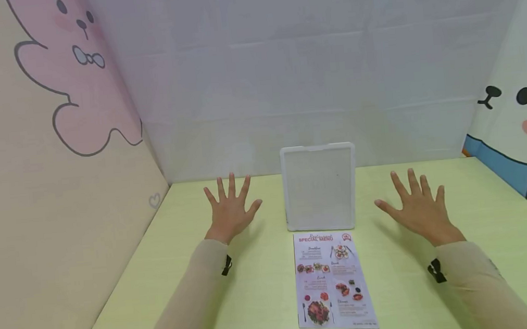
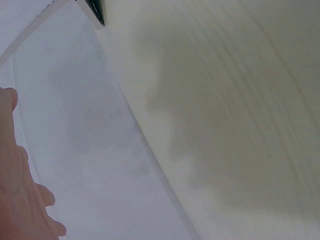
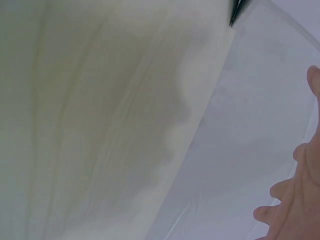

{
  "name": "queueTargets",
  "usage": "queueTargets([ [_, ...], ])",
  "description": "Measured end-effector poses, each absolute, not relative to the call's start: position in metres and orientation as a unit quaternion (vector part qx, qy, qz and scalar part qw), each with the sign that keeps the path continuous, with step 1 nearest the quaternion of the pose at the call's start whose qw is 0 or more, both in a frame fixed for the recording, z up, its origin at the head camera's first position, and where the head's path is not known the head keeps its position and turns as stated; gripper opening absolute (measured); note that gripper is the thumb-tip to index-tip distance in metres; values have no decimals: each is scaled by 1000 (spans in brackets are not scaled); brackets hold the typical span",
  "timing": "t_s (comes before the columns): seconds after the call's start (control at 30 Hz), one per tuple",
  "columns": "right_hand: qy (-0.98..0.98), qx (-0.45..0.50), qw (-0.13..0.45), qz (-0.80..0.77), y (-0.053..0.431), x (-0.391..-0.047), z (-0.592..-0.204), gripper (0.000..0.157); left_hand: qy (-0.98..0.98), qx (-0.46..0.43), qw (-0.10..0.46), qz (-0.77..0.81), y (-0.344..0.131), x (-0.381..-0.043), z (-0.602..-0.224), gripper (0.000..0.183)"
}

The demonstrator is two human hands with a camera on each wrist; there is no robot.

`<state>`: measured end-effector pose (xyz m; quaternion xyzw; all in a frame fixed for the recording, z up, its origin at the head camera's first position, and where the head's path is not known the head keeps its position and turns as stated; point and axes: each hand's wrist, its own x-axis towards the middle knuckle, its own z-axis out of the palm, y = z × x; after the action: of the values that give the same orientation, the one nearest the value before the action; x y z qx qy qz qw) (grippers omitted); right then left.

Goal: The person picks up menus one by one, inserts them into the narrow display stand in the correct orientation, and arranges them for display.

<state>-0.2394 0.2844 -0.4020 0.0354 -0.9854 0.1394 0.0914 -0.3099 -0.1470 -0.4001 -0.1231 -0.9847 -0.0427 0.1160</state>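
Both hands are held out over the table with fingers spread and nothing in them. The left hand (image 1: pixel 230 212) is left of a white framed panel (image 1: pixel 320 188), its thumb pointing toward it. On the panel's other side is the right hand (image 1: pixel 422 210), thumb also pointing inward. A printed menu sheet (image 1: pixel 332 281) headed "Special Menu" lies flat in front of the panel, between the forearms. In the left wrist view the left hand (image 2: pixel 22 185) shows at the left edge, its shadow on the tabletop. The right wrist view has the right hand (image 3: pixel 297 185) at its right edge.
The pale yellow table (image 1: pixel 256 301) runs back to a whitish cloth wall (image 1: pixel 219 85). Side walls stand close by: a pink bear print (image 1: pixel 80 107) on the left, a white bear print (image 1: pixel 509 127) on the right.
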Motion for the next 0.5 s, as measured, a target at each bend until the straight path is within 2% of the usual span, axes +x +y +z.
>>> queueTargets([
  [0.5, -981, 99, 75, 151, 288, -230, -400, 95, -975, -187, 89, -82, -146, -292, -403, 70],
])
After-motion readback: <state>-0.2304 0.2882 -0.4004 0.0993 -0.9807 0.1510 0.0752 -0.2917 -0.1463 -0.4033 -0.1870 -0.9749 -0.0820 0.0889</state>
